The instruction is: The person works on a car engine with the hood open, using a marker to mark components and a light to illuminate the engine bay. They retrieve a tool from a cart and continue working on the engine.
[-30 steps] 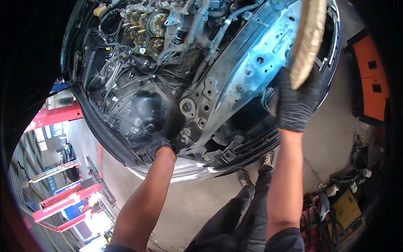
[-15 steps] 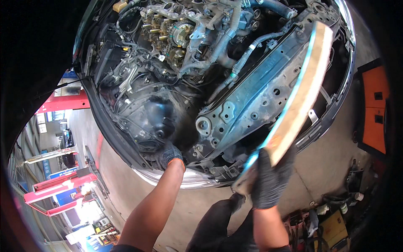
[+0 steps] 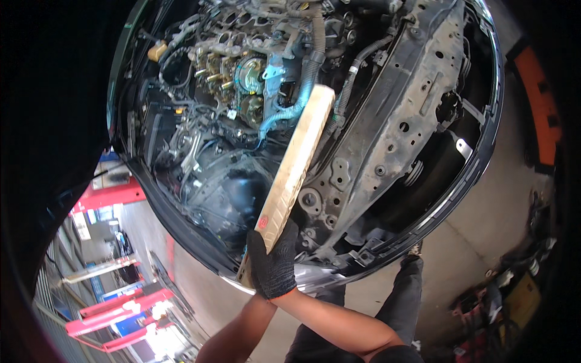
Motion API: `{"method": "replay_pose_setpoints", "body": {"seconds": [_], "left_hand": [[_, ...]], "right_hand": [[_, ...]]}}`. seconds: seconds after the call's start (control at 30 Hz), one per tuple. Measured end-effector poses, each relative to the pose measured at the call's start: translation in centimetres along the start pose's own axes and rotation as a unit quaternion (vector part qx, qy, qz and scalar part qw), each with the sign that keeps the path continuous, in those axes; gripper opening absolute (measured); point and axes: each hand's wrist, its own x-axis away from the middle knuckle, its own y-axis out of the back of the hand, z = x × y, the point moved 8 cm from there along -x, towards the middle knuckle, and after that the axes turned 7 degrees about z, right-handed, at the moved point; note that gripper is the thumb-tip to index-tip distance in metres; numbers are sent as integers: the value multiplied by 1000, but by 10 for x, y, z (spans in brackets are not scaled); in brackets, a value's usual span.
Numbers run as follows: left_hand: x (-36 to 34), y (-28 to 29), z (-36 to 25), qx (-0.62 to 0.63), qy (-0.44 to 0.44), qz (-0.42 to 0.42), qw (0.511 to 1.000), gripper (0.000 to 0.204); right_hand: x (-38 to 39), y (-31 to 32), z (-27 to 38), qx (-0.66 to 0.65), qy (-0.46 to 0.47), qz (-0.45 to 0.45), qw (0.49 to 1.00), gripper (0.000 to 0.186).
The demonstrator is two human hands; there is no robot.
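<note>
the gloved right hand (image 3: 273, 265) is clamped around the near end of a long tan bar (image 3: 296, 166); the left hand is hidden beneath, its grip i cannot tell. from the fist, the bar slants forward and rightward above the engine bay (image 3: 233, 181).
</note>
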Motion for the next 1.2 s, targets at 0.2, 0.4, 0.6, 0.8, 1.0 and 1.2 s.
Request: {"method": "replay_pose_setpoints", "body": {"seconds": [0.2,0.4,0.6,0.8,1.0,1.2], "left_hand": [[29,98,-114,-685,-129,47,715,56],[-74,114,-104,-507,73,153,845,52],[-124,41,-49,-576,121,247,770,51],[-142,26,-24,-603,104,243,753,51],[-147,26,-27,-612,85,221,755,51],[-158,31,-35,-613,79,210,757,51]], "right_hand": [[-14,-47,-35,-24,18,-24,999,51],[-27,-58,-44,-44,-44,-46,997,61],[-38,-53,-62,-256,-216,9,942,62],[-105,-31,-49,-344,-228,55,909,69],[-113,-23,-40,-348,-233,80,905,61],[-124,-18,-40,-339,-234,94,906,54]]}}
